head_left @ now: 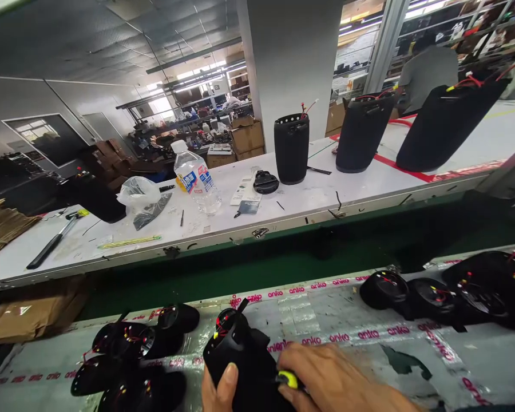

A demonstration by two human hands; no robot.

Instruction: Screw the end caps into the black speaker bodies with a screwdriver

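At the bottom middle, my left hand (218,389) grips a black fabric-covered speaker housing (249,366), its thumb across the near side. Red wires and a yellow connector show at the far end of this piece, where a black flap sticks up. My right hand (326,375) is closed around a small yellow-and-black tool (287,378), held against the right side of the housing. The working end of that tool is hidden. Left of my hands lie several similar black housings (167,389) with red wires and yellow connectors.
More black housings (384,289) lie at the right on the taped bench (326,309). Across a green gap, a white table (223,229) carries upright black housings (292,150), a plastic bottle (197,180), a plastic bag (139,197) and a black-handled tool (47,250). A person (429,71) sits beyond.
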